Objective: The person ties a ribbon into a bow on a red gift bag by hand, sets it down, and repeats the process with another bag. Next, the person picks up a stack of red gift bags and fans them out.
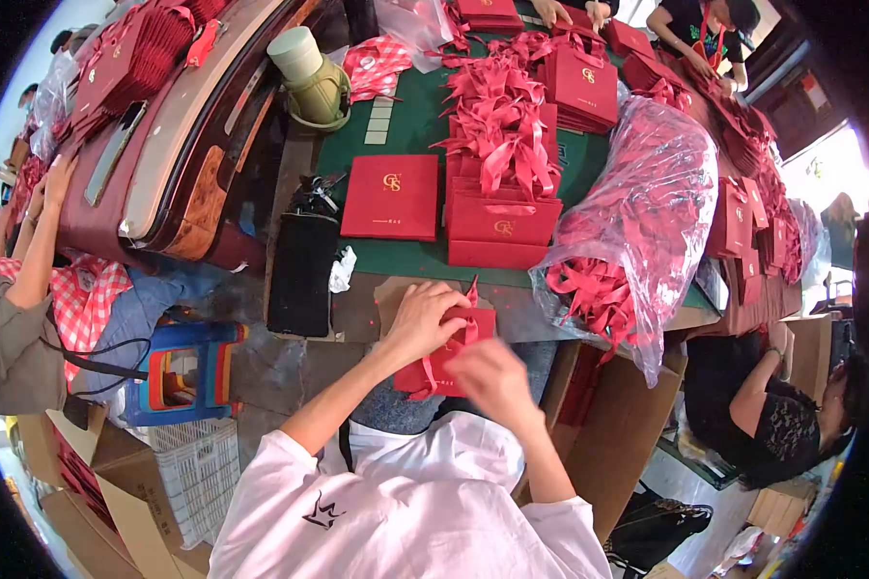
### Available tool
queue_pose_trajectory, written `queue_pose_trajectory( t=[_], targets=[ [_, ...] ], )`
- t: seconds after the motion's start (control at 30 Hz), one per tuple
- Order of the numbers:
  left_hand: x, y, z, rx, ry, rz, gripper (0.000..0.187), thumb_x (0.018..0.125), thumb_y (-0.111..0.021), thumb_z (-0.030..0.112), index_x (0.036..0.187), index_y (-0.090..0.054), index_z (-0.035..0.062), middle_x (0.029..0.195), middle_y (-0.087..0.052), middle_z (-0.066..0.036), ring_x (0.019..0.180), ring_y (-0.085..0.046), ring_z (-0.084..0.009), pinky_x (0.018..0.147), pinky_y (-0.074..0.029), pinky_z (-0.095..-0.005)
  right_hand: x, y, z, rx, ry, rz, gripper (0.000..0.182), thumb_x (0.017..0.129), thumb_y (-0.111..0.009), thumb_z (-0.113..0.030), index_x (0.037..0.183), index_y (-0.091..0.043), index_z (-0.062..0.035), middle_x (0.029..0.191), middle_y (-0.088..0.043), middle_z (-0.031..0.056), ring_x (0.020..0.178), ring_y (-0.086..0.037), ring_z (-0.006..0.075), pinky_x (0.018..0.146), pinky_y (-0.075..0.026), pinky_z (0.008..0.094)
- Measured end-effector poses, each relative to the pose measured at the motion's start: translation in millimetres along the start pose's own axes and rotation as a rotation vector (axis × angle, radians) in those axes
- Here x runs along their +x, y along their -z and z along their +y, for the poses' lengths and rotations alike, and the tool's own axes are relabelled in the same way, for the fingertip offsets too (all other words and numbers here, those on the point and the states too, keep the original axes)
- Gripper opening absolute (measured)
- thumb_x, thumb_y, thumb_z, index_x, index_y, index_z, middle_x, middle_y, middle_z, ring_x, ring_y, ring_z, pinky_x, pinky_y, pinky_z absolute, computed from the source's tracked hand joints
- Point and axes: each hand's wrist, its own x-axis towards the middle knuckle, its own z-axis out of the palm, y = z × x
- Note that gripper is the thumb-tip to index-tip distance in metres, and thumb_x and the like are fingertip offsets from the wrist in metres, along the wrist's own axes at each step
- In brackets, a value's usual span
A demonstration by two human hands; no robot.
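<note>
A small red paper gift bag (449, 372) with a red ribbon (429, 374) rests over my lap at the table's front edge. My left hand (425, 317) is closed on the bag's upper part, near the ribbon. Beside it, over the bag's right side, my right hand (494, 378) is smeared by motion; its fingers look curled, but what they hold cannot be made out. A flat red bag with a gold logo (390, 198) lies ahead on the table. To its right is a stack of red bags with bunched ribbons (502, 227).
A clear plastic sack of red ribbons (637, 207) bulges at the table's right. On the left are a black pouch (302, 275), crumpled tissue (342, 269) and a green cup (314, 87). An open cardboard box (613, 434) stands by my right side. Other people work around.
</note>
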Motion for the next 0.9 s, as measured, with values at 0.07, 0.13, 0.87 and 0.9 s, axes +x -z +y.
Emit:
queue_pose_trajectory(
  t=[0.07, 0.13, 0.87, 0.9],
  targets=[
    [-0.3, 0.9, 1.2, -0.013, 0.0, -0.008, 0.026, 0.08, -0.076, 0.021, 0.104, -0.07, 0.0125, 0.101, -0.065, -0.007, 0.103, -0.059, -0.0294, 0.093, -0.042, -0.0417, -7.1, -19.2, -14.7, -0.01, 0.112, -0.159, 0.026, 0.072, -0.075, -0.006, 0.098, -0.071, -0.0088, 0.1, -0.066, 0.0049, 0.091, -0.063, 0.026, 0.077, -0.055, 0.0357],
    [-2.5, 2.0, 1.4, -0.014, 0.001, 0.004, 0.026, 0.08, -0.076, 0.021, 0.104, -0.07, 0.0126, 0.101, -0.064, -0.007, 0.103, -0.059, -0.0296, 0.093, -0.042, -0.0418, -14.9, -36.8, -22.0, -0.072, 0.156, -0.192, 0.024, 0.075, -0.073, -0.014, 0.099, -0.07, -0.0105, 0.106, -0.065, 0.0037, 0.097, -0.061, 0.0245, 0.079, -0.054, 0.0356],
    [-47.7, 26.3, -7.2, 0.108, -0.026, 0.159, 0.036, 0.08, -0.075, 0.011, 0.114, -0.066, 0.0045, 0.113, -0.058, -0.012, 0.107, -0.057, -0.0336, 0.089, -0.052, -0.0416, 20.5, -56.2, -13.6, -0.04, -0.477, 0.145, 0.012, 0.086, -0.068, -0.005, 0.097, -0.064, -0.0035, 0.091, -0.066, 0.0143, 0.08, -0.066, 0.0355, 0.066, -0.053, 0.0409],
    [-46.9, 26.7, -5.5, 0.143, -0.048, 0.176, 0.034, 0.079, -0.074, 0.01, 0.112, -0.066, 0.0051, 0.111, -0.057, -0.012, 0.105, -0.057, -0.0325, 0.088, -0.052, -0.0411, 21.4, -59.5, -9.5, -0.075, -0.479, 0.175, 0.01, 0.087, -0.068, -0.006, 0.096, -0.064, -0.0033, 0.087, -0.066, 0.0137, 0.076, -0.067, 0.0323, 0.065, -0.053, 0.0387]
  ],
)
